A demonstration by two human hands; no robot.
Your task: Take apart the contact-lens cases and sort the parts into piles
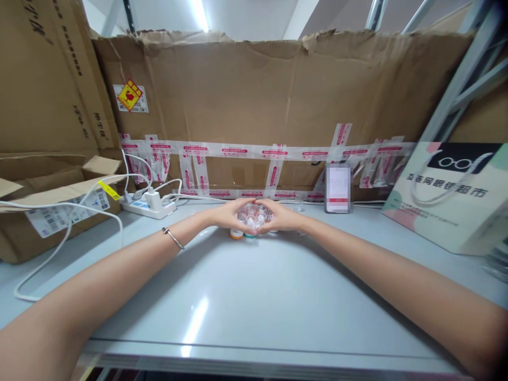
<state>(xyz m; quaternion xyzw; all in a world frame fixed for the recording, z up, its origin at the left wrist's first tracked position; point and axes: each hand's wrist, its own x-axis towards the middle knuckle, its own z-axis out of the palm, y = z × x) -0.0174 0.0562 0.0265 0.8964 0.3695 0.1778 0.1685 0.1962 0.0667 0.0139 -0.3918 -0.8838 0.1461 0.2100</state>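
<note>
Both my hands reach to the middle of the table and curve round a cluster of small clear plastic containers (254, 218). My left hand (229, 214) cups the cluster from the left, and my right hand (281, 216) cups it from the right. Their fingertips meet behind, and the thumbs come together in front. Some of the pieces have coloured parts: an orange-based container (237, 234) shows below my left thumb, with a teal-rimmed one (250, 235) beside it. A few more clear pieces (298, 209) lie just outside the hands. Much of the cluster is hidden by my fingers.
A large taped cardboard box (254, 95) walls off the back. Leaning against it is a phone (338, 188). A white power strip (148, 207) with cables and an open carton (59, 206) sit at left. On the right stands a printed paper bag (444, 201).
</note>
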